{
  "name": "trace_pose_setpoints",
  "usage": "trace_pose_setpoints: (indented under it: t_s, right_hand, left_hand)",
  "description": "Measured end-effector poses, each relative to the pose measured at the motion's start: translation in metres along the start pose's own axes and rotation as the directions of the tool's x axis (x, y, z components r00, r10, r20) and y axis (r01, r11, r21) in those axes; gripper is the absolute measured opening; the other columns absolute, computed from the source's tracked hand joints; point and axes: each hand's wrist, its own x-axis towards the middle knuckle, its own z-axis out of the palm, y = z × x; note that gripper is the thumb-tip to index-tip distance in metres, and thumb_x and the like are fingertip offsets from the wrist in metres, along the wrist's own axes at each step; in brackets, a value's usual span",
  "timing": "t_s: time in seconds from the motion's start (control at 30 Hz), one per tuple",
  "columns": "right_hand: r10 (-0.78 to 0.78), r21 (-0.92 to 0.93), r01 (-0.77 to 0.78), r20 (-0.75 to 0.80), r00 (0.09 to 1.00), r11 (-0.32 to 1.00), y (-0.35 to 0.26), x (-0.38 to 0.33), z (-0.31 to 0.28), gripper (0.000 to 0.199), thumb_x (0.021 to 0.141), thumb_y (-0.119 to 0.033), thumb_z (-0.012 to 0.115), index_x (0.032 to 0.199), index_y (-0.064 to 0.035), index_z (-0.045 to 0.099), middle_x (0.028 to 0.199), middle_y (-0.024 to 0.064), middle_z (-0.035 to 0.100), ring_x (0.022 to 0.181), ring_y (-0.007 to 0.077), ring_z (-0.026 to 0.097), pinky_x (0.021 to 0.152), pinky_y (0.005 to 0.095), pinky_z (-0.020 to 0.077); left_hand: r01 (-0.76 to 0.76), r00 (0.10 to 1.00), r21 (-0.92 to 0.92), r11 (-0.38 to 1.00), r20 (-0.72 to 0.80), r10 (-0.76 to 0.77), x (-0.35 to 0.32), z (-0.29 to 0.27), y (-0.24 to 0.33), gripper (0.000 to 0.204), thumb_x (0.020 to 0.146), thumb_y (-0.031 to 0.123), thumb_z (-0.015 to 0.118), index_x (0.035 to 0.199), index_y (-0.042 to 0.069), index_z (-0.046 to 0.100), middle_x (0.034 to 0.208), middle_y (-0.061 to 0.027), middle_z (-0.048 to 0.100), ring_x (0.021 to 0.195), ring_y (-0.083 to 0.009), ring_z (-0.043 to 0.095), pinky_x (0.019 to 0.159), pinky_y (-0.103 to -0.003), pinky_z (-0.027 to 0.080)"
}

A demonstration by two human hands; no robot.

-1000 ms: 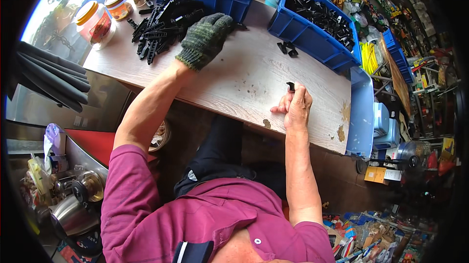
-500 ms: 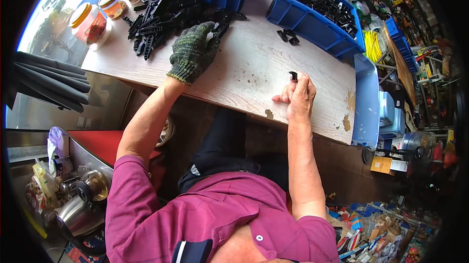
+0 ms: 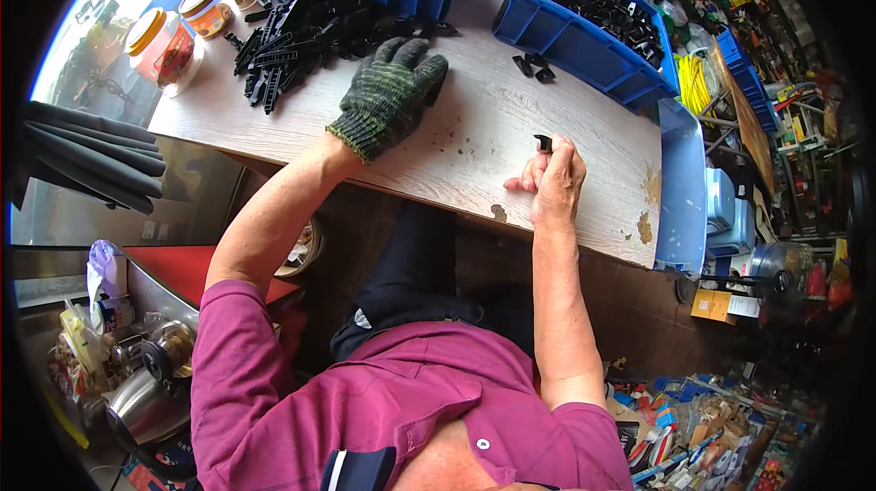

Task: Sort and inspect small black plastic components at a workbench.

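My left hand (image 3: 387, 97), in a dark green knitted glove, is just above the table at the near right edge of a heap of black slotted plastic strips (image 3: 283, 48). A dark plastic piece (image 3: 438, 89) shows at the right side of the glove, mostly hidden by the curled fingers. Bare, my right hand (image 3: 558, 179) is closed over the right part of the table. Between its thumb and forefinger it pinches a small black plastic clip (image 3: 543, 142), whose end sticks out to the left. Several loose black clips (image 3: 535, 68) lie farther back.
Two blue crates (image 3: 566, 44) of black parts stand along the far side of the pale wooden table (image 3: 493, 126). Lidded jars (image 3: 160, 48) sit at its left end, and a blue bin (image 3: 683, 185) adjoins its right edge. Cluttered goods fill the far right.
My left hand has drawn away from the strip heap, shifting right and nearer to me, with a dark piece at its side. The right hand keeps its pinch almost in place.
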Motion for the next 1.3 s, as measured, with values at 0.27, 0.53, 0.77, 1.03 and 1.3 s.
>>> trace_pose_setpoints:
  t_s: [0.27, 0.53, 0.77, 1.03, 1.3]
  right_hand:
    - [-0.036, -0.024, 0.035, -0.028, 0.999, 0.999, 0.003, 0.001, 0.002, 0.035, 0.098, -0.035, 0.048, 0.074, -0.0093, 0.047, 0.048, -0.0035, 0.03, 0.039, 0.0106, 0.036, 0.04, 0.036, 0.0522]
    - [-0.066, -0.008, 0.066, 0.001, 0.998, 0.998, 0.004, 0.002, 0.001, 0.033, 0.099, -0.033, 0.048, 0.075, -0.0101, 0.044, 0.049, -0.0033, 0.03, 0.039, 0.0099, 0.036, 0.04, 0.0361, 0.053]
    - [-0.022, 0.043, 0.026, -0.089, 0.996, 0.999, 0.001, 0.0, 0.004, 0.033, 0.096, -0.035, 0.047, 0.077, -0.0083, 0.047, 0.049, -0.0021, 0.03, 0.041, 0.0114, 0.036, 0.042, 0.04, 0.0537]
    - [-0.037, 0.059, 0.05, -0.205, 0.978, 0.997, -0.001, 0.0, 0.007, 0.034, 0.098, -0.035, 0.042, 0.078, -0.0073, 0.05, 0.053, -0.0015, 0.037, 0.041, 0.0127, 0.038, 0.037, 0.0286, 0.0363]
    - [-0.101, 0.015, 0.105, -0.163, 0.981, 0.994, 0.012, 0.002, 0.001, 0.028, 0.097, -0.028, 0.047, 0.075, -0.0106, 0.05, 0.056, -0.003, 0.041, 0.041, 0.0095, 0.036, 0.04, 0.026, 0.028]
  left_hand:
    - [-0.325, 0.945, -0.046, 0.945, 0.023, 0.326, 0.028, 0.019, -0.003, 0.025, 0.086, 0.015, 0.065, 0.111, 0.012, 0.067, 0.12, -0.0111, 0.06, 0.123, -0.0387, 0.052, 0.095, -0.048, 0.047]
    - [-0.171, 0.976, -0.088, 0.981, 0.123, 0.181, 0.044, 0.047, 0.006, 0.021, 0.094, 0.026, 0.059, 0.109, 0.021, 0.072, 0.099, -0.007, 0.066, 0.098, -0.0314, 0.059, 0.087, -0.045, 0.048]
    - [-0.074, 0.997, -0.209, 0.975, 0.016, 0.079, 0.018, 0.023, 0.023, 0.022, 0.089, 0.022, 0.064, 0.105, 0.008, 0.067, 0.09, -0.0186, 0.066, 0.09, -0.0381, 0.063, 0.081, -0.047, 0.051]
    - [0.177, 0.984, -0.813, 0.555, 0.151, -0.092, -0.01, 0.011, 0.105, 0.026, 0.096, 0.022, 0.058, 0.113, 0.004, 0.064, 0.106, -0.0173, 0.067, 0.097, -0.0389, 0.064, 0.081, -0.045, 0.051]
    - [0.271, 0.959, -0.837, 0.476, 0.194, -0.206, -0.009, 0.034, 0.111, 0.027, 0.099, 0.023, 0.054, 0.115, 0.004, 0.063, 0.108, -0.0193, 0.067, 0.098, -0.0382, 0.065, 0.082, -0.045, 0.051]
